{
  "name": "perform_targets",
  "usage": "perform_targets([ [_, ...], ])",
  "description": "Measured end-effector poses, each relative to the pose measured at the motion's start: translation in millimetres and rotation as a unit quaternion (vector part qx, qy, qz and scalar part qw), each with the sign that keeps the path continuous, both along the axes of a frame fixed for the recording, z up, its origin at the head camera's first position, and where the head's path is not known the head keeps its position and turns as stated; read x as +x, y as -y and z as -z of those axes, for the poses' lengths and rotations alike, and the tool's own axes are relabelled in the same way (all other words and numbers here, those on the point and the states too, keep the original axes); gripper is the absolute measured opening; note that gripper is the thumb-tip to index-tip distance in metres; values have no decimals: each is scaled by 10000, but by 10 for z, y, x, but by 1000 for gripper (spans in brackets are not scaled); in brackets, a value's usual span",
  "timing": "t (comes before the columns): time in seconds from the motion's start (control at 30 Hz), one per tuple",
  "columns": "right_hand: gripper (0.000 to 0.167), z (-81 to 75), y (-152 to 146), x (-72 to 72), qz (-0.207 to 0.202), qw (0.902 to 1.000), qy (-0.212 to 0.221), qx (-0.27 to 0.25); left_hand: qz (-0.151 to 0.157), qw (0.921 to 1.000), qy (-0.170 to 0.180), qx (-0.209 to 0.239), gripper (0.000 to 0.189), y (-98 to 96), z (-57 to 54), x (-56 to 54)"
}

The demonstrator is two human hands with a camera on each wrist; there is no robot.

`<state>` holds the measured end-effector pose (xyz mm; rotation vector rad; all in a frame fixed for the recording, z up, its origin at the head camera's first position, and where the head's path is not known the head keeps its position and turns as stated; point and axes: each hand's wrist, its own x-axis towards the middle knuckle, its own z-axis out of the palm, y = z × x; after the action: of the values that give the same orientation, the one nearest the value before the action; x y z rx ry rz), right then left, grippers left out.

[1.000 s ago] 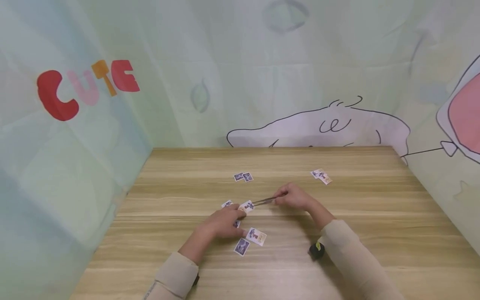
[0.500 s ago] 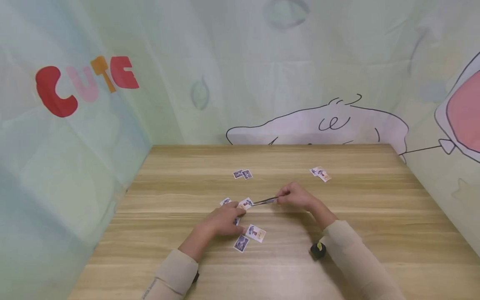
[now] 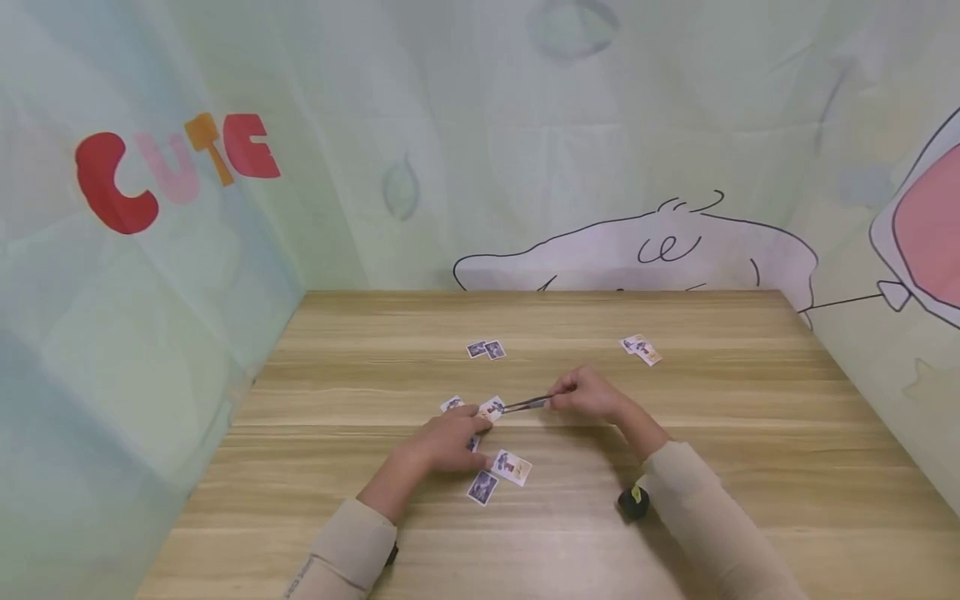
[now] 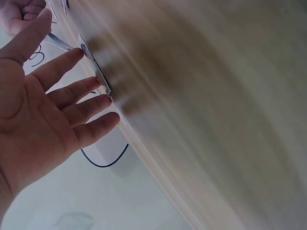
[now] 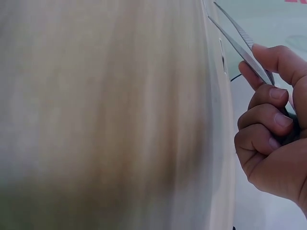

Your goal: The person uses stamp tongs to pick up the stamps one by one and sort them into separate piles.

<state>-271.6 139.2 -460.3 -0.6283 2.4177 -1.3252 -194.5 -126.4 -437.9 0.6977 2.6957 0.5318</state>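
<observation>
In the head view my left hand rests over several small picture stamps, its fingers extended. Its fingertips touch a white-bordered stamp, whose toothed edge shows in the left wrist view. My right hand holds metal tweezers between thumb and fingers; their tips are at that stamp's right side. Whether they pinch it I cannot tell. In the right wrist view the tweezers have their tips apart. Another stamp and one under the palm are partly hidden by my left hand.
A light stamp and a dark one lie near my left thumb. Farther back are two dark overlapping stamps and a small overlapping group at the right. The wooden table meets a printed curtain.
The right hand draws slightly right, then back left, bringing the tweezer tips a little farther onto the stamp. The left hand stays where it is.
</observation>
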Motion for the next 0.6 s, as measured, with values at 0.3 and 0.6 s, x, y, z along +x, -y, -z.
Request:
perform_targets([
  [0.3,15,1,3,-57,149,9999,62,31,-63,9999,92,74,59,-3,-11,20],
  [0.6,12,2,45,-70,-22,9997,226,-45,-54,10000,47,-53,58,15,2,9],
])
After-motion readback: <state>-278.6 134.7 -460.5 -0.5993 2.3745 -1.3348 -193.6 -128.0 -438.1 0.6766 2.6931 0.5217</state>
